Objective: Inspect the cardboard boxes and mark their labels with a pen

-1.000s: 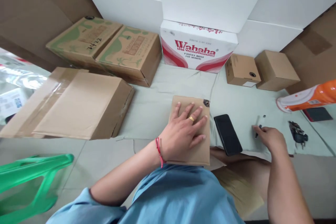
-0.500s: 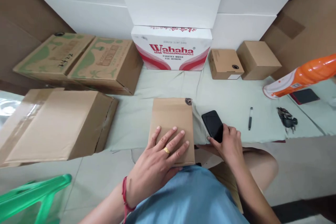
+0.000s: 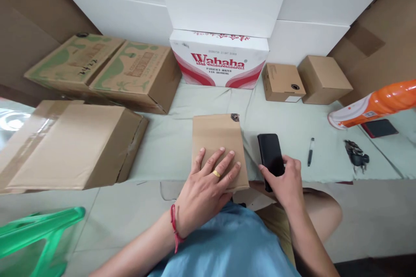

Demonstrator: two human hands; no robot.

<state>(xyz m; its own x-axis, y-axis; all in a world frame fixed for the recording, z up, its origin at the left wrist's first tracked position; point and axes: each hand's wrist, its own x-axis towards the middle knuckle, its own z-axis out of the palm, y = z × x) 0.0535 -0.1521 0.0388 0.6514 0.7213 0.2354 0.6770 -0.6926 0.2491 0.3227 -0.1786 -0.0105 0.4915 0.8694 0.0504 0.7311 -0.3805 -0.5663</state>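
Note:
My left hand point(image 3: 209, 188) lies flat with fingers spread on top of a small brown cardboard box point(image 3: 216, 132) at the table's front edge. A dark, torn-looking spot marks the box's far right corner. To its right, my right hand point(image 3: 287, 179) grips a black smartphone point(image 3: 271, 151) by its sides, thumb on the left and fingers on the right. The phone's near end juts over the table edge, its dark screen facing up. Whether it rests on the cloth or is slightly raised, I cannot tell.
A pen point(image 3: 310, 152), a bunch of keys point(image 3: 356, 153), an orange-and-white bottle point(image 3: 373, 104) and a dark red-edged notebook point(image 3: 379, 128) are on the right. Behind stand a Wahaha carton point(image 3: 219, 62) and two small boxes point(image 3: 283, 81). Larger cartons point(image 3: 71, 143) fill the left. A green stool point(image 3: 42, 231) stands below.
The phone has turned straighter and its near end now hangs past the table edge, still in my right hand. The view has shifted slightly; my left hand stays on the box.

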